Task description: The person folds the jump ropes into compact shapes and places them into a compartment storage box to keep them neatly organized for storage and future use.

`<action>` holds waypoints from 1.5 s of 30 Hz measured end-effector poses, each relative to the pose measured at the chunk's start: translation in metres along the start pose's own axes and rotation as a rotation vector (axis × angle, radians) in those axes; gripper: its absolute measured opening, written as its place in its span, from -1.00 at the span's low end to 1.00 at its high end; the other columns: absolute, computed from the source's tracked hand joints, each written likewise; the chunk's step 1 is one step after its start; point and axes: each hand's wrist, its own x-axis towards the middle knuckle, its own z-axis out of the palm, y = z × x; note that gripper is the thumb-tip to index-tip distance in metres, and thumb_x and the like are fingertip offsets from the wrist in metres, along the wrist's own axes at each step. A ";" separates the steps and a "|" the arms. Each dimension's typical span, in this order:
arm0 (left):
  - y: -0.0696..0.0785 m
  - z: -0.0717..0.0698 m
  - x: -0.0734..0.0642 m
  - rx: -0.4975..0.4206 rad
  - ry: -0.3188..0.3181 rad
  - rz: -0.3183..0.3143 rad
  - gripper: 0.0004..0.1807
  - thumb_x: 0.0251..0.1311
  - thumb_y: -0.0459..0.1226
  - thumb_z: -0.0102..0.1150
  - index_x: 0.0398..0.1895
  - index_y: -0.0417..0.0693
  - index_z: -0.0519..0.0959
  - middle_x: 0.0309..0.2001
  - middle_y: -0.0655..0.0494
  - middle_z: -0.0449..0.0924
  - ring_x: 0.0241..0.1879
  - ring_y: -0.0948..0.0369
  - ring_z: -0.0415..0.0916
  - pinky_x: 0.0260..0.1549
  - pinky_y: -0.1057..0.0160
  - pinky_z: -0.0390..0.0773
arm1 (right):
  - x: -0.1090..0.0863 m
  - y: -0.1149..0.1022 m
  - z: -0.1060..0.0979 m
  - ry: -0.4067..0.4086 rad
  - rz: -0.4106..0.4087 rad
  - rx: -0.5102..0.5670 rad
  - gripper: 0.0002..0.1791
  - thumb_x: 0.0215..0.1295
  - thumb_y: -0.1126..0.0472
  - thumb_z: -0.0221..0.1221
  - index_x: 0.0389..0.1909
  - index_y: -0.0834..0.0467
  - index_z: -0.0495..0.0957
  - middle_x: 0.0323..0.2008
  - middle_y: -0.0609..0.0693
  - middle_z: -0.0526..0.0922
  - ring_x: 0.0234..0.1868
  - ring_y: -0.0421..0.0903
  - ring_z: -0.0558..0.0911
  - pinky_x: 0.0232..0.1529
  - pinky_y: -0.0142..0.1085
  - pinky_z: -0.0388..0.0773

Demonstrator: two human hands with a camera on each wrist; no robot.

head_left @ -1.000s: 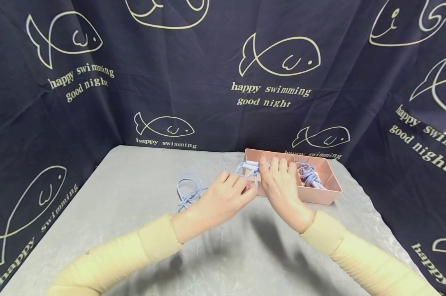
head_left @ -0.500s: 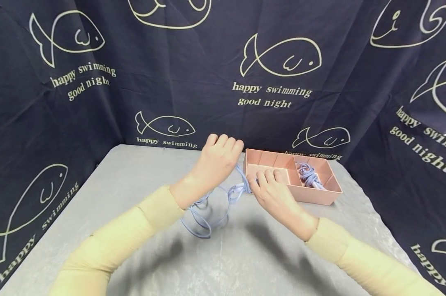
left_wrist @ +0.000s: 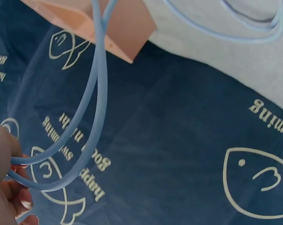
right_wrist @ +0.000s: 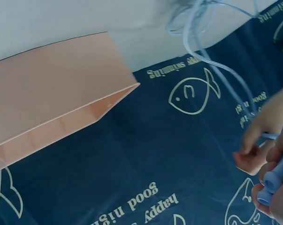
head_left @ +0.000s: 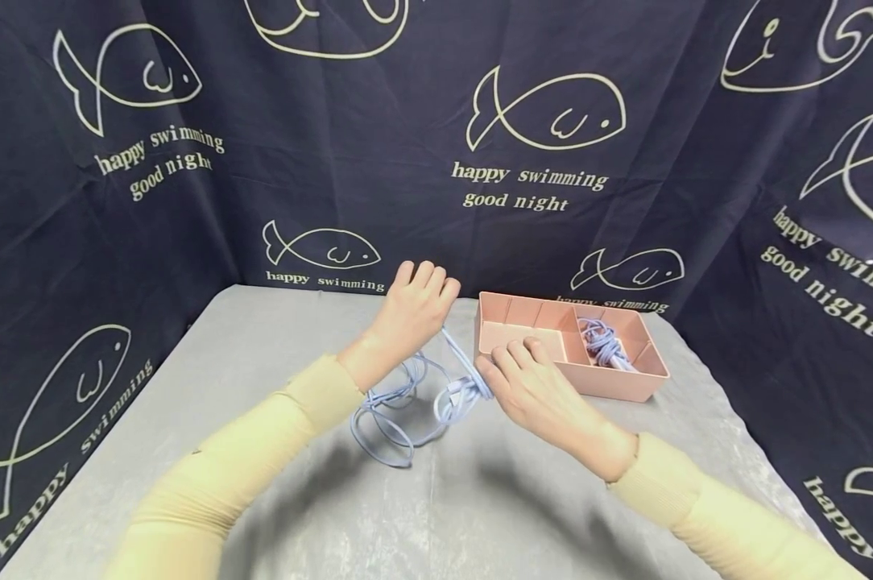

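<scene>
A light blue jump rope (head_left: 460, 396) hangs in loops between both hands in front of the pink box (head_left: 618, 384). My left hand (head_left: 416, 310), raised left of the box, grips a doubled stretch of its cord; in the left wrist view two cord strands (left_wrist: 102, 70) run into the curled fingers. My right hand (head_left: 534, 387), before the box's near wall, holds the rope's gathered part. In the right wrist view two blue handles (right_wrist: 275, 179) stick out of the right fist. Loose cord loops (head_left: 386, 439) trail below the left hand, over the grey tabletop.
The pink box has a divider; its right compartment holds another bundled blue rope (head_left: 605, 345) with pale ends. Grey cloth (head_left: 436, 515) covers the table. A dark blue curtain (head_left: 407, 161) with fish drawings stands close behind the box and along both sides.
The left hand has risen and drawn back left with the cord. The right hand has come out from over the box's left compartment toward its front, bringing the rope along.
</scene>
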 end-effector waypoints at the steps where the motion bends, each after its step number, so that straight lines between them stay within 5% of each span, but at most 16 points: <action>1: 0.002 0.002 -0.002 -0.009 -0.009 0.005 -0.70 0.32 -0.31 -0.38 -0.39 -0.02 0.44 -0.42 0.06 0.40 -0.31 0.09 0.33 -0.23 0.12 0.28 | 0.001 -0.001 -0.002 -0.008 0.006 0.010 -0.73 0.39 0.29 -0.31 -0.21 0.23 0.39 -0.47 0.06 0.33 -0.45 0.06 0.32 -0.32 -0.14 0.24; 15: 0.028 0.021 -0.032 -0.002 -0.075 0.030 -0.74 0.24 -0.35 -0.30 -0.51 -0.02 0.41 -0.48 0.07 0.39 -0.37 0.11 0.27 -0.29 0.14 0.28 | 0.007 0.013 -0.023 0.002 0.231 0.109 -0.83 0.25 0.35 -0.16 -0.17 0.27 0.31 -0.43 0.09 0.36 -0.39 0.07 0.35 -0.21 -0.05 0.26; 24: 0.045 0.009 -0.039 -0.014 -0.205 0.064 -0.95 0.12 -0.25 0.08 -0.45 0.01 0.48 -0.40 0.11 0.42 -0.32 0.15 0.26 -0.27 0.19 0.25 | 0.008 0.014 -0.022 -0.024 0.475 0.220 -0.82 0.19 0.43 -0.01 -0.17 0.28 0.34 -0.38 0.15 0.43 -0.32 0.11 0.42 -0.30 -0.08 0.21; 32: 0.060 -0.014 -0.048 -0.050 -0.215 0.135 -0.94 0.03 -0.30 0.16 -0.40 0.04 0.55 -0.36 0.15 0.47 -0.32 0.17 0.24 -0.24 0.20 0.26 | 0.010 0.023 -0.016 -0.005 0.592 0.165 -0.74 0.25 0.45 -0.09 -0.03 0.33 0.26 -0.40 0.19 0.40 -0.41 0.16 0.38 -0.47 -0.13 0.12; 38: 0.071 -0.035 -0.048 -0.093 -0.181 0.171 -0.90 0.08 -0.27 0.13 -0.35 0.02 0.62 -0.37 0.16 0.48 -0.29 0.18 0.29 -0.14 0.17 0.30 | 0.013 0.031 -0.003 -0.082 0.649 0.074 -0.74 0.23 0.45 -0.14 -0.05 0.36 0.29 -0.42 0.21 0.38 -0.44 0.19 0.39 -0.48 -0.07 0.14; 45: 0.073 -0.050 -0.039 -0.066 -0.026 0.196 -0.76 0.13 -0.35 -0.08 -0.34 -0.04 0.64 -0.37 0.12 0.45 -0.32 0.17 0.31 -0.24 0.18 0.29 | 0.009 0.031 0.025 -0.066 0.618 -0.124 -0.69 0.33 0.29 -0.28 -0.10 0.38 0.36 -0.47 0.24 0.39 -0.46 0.22 0.40 -0.50 0.00 0.21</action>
